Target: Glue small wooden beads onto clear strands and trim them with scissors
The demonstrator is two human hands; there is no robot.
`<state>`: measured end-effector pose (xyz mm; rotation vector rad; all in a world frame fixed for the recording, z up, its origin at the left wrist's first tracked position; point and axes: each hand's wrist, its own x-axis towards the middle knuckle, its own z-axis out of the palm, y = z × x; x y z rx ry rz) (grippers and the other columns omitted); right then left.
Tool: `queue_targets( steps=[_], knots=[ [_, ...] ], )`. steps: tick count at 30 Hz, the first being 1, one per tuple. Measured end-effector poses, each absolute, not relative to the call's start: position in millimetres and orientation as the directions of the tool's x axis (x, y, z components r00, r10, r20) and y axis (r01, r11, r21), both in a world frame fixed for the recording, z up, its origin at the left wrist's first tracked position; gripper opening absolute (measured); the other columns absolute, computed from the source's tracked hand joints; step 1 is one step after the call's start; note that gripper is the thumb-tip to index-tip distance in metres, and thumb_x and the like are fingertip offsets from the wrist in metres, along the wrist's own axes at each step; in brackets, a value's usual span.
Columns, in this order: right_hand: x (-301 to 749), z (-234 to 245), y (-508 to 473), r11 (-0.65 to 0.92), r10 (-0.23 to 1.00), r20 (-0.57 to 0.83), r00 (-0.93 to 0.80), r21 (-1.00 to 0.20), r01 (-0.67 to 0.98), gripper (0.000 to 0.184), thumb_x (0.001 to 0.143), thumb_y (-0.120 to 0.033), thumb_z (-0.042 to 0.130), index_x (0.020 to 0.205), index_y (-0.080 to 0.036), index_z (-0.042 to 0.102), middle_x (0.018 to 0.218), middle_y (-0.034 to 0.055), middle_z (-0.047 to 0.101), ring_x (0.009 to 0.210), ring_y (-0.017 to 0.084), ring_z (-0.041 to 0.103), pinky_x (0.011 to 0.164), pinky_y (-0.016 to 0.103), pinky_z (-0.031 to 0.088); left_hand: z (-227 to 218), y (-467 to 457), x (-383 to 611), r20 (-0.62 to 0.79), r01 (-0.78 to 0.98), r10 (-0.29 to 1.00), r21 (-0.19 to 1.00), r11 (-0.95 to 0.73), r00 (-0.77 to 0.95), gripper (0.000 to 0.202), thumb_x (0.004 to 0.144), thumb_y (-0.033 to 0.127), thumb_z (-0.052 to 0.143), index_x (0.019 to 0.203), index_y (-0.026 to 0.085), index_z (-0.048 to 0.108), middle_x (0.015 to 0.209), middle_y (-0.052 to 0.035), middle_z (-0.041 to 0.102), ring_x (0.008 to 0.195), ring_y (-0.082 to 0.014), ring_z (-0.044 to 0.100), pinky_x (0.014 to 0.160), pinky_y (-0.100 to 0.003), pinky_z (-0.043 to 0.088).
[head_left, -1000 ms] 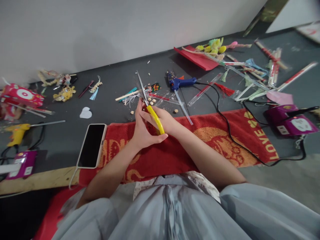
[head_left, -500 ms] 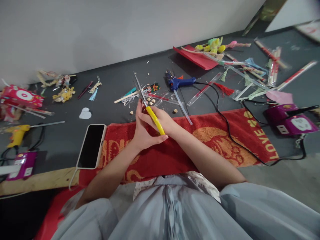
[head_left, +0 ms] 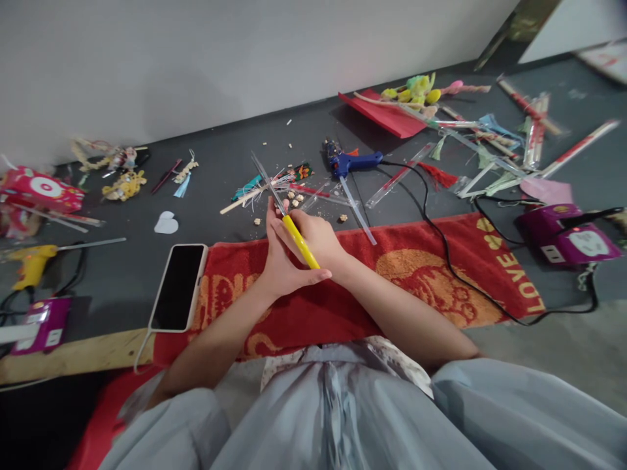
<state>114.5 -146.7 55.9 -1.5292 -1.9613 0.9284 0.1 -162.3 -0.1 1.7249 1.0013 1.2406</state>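
Observation:
Both hands meet above the red towel (head_left: 416, 261), at the edge of the dark mat. My right hand (head_left: 321, 243) is closed round the yellow handle of a pair of scissors (head_left: 300, 240). Their silver blades (head_left: 264, 177) point up and to the left, over a small heap of craft scraps (head_left: 294, 186). My left hand (head_left: 280, 258) is pressed against the right one. Its fingers are curled up beside the base of the blades and its thumb lies under the handle. What those fingers pinch is hidden.
A phone (head_left: 179, 285) lies left of the hands, half on the towel. A blue glue gun (head_left: 353, 162) with a black cord (head_left: 455, 261) sits beyond them. A yellow glue gun (head_left: 32, 261) is at far left, purple power boxes (head_left: 571, 240) and loose tassels and sticks at right.
The scissor blades have swung further to the left and lower. Both hands stay together and have shifted slightly left.

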Motion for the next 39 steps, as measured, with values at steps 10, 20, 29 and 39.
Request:
queue_targets(
  steps=[10,20,29,39],
  knots=[
    [115.2,59.2,-144.9,0.190,0.952,-0.036,-0.304,-0.710,0.678,0.047,0.094,-0.056,0.033,0.097,-0.017,0.058,0.087,0.0099,0.071,0.077,0.025,0.066,0.061,0.029,0.034,-4.5,-158.4,2.6,0.417,0.165,0.886,0.877,-0.451,0.202,0.127,0.049,0.068,0.078,0.147,0.031,0.006,0.153,-0.0142,0.019,0.146,-0.0326,0.021,0.120,-0.047,0.024],
    [114.6,53.4,-141.0,0.202,0.955,-0.008,-0.296,-0.712,0.672,0.052,0.094,-0.058,0.029,0.096,-0.017,0.060,0.087,0.0093,0.071,0.076,0.023,0.067,0.062,0.029,0.035,-4.5,-154.5,1.8,0.487,0.201,0.849,0.828,-0.523,0.205,0.119,0.053,0.065,0.078,0.145,0.028,0.012,0.149,-0.0147,0.023,0.144,-0.0339,0.025,0.119,-0.048,0.025],
    [113.6,56.2,-142.1,0.164,0.963,-0.030,-0.268,-0.724,0.670,0.048,0.093,-0.057,0.032,0.095,-0.017,0.060,0.083,0.0067,0.070,0.073,0.020,0.065,0.060,0.026,0.035,-3.6,-155.1,0.5,0.485,0.230,0.851,0.821,-0.523,0.204,0.117,0.056,0.066,0.075,0.146,0.026,0.011,0.150,-0.0155,0.024,0.145,-0.0333,0.024,0.120,-0.047,0.024],
    [118.7,54.3,-136.7,0.159,0.971,-0.001,-0.240,-0.745,0.648,0.045,0.091,-0.058,0.037,0.093,-0.018,0.058,0.088,0.0062,0.070,0.077,0.019,0.064,0.062,0.026,0.036,0.2,-157.5,-3.0,0.487,0.303,0.851,0.795,-0.525,0.197,0.110,0.062,0.071,0.067,0.147,0.034,0.008,0.157,-0.0119,0.014,0.147,-0.0322,0.021,0.117,-0.048,0.032]
  ],
)
